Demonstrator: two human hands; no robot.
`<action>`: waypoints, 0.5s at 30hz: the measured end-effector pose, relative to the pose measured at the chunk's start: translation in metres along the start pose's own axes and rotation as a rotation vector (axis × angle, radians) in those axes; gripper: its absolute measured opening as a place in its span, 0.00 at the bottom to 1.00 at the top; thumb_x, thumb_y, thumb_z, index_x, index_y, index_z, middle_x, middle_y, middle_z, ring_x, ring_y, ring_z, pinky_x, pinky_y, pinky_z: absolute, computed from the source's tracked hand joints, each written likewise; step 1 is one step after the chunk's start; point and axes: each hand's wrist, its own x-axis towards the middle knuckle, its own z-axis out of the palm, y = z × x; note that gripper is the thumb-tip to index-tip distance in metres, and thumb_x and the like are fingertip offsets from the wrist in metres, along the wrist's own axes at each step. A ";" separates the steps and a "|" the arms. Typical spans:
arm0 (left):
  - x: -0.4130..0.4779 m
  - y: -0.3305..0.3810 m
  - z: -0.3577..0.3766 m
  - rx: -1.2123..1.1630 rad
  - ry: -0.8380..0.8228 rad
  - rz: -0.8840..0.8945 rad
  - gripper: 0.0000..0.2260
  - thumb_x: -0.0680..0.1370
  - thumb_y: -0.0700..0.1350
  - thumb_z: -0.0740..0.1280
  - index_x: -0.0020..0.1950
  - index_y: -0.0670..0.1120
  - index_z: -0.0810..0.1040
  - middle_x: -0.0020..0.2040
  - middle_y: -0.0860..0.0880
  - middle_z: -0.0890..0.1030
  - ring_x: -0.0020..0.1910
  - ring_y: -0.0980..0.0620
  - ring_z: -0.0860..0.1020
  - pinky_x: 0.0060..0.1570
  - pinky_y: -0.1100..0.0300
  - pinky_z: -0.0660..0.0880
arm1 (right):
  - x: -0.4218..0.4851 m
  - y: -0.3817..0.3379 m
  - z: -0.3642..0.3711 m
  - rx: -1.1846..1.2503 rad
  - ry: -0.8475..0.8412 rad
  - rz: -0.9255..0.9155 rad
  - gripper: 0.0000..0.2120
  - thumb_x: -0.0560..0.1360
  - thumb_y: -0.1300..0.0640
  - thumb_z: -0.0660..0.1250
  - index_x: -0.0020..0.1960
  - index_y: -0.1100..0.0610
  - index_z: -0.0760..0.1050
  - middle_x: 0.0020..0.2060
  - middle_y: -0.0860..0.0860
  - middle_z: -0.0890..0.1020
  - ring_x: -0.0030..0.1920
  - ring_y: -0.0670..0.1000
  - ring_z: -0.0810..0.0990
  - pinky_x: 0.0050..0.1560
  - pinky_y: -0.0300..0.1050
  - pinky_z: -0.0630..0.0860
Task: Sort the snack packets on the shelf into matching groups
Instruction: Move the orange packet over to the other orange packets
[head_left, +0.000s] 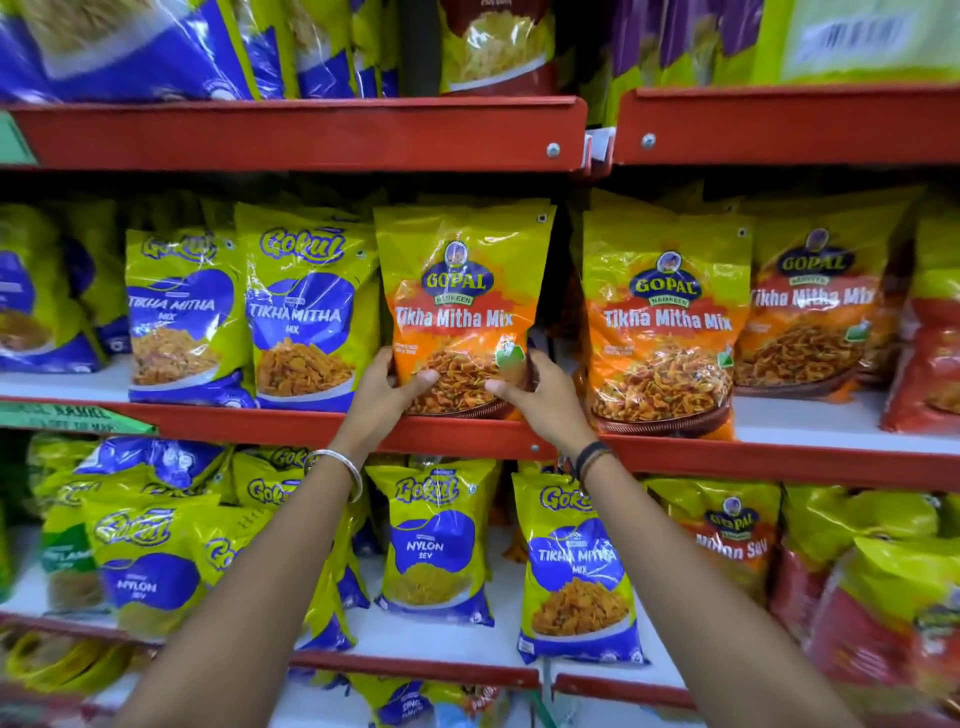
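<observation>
On the middle red metal shelf (467, 434), an orange-and-yellow plastic Gopal Tikha Mitha Mix packet (460, 291) is held upright at its lower corners, the left hand (387, 392) on its left edge and the right hand (540, 397) on its right edge. Just to its left, two yellow-and-blue plastic Gokul Tikha Mitha Mix packets (306, 312) are stood side by side, and to its right, a second Gopal Tikha Mitha Mix packet (665, 332) is stood with a third Gopal packet (815, 312) further right and behind it. On the white lower shelf (447, 642), below the hands, a yellow-and-blue Gokul Nylon Sev packet (434, 540) is placed left of another Gokul Tikha Mitha packet (574, 571).
</observation>
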 end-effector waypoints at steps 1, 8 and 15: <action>-0.005 0.002 0.003 -0.016 0.019 0.029 0.20 0.72 0.43 0.71 0.62 0.46 0.70 0.54 0.52 0.79 0.54 0.59 0.78 0.58 0.54 0.75 | -0.004 0.001 -0.001 0.011 0.021 -0.022 0.41 0.64 0.36 0.71 0.69 0.56 0.67 0.66 0.54 0.77 0.66 0.54 0.74 0.65 0.57 0.73; -0.051 0.037 0.044 -0.146 0.165 0.200 0.25 0.68 0.42 0.75 0.63 0.44 0.72 0.55 0.47 0.81 0.55 0.56 0.80 0.55 0.61 0.78 | -0.044 0.002 -0.042 0.250 0.163 -0.068 0.27 0.68 0.58 0.75 0.65 0.53 0.70 0.59 0.46 0.79 0.59 0.38 0.77 0.59 0.38 0.75; -0.095 0.061 0.108 -0.086 0.143 0.121 0.22 0.61 0.58 0.76 0.52 0.54 0.80 0.46 0.51 0.85 0.47 0.53 0.83 0.53 0.46 0.79 | -0.107 0.025 -0.110 0.404 0.235 -0.059 0.22 0.69 0.61 0.73 0.62 0.55 0.75 0.56 0.50 0.83 0.56 0.43 0.81 0.56 0.38 0.76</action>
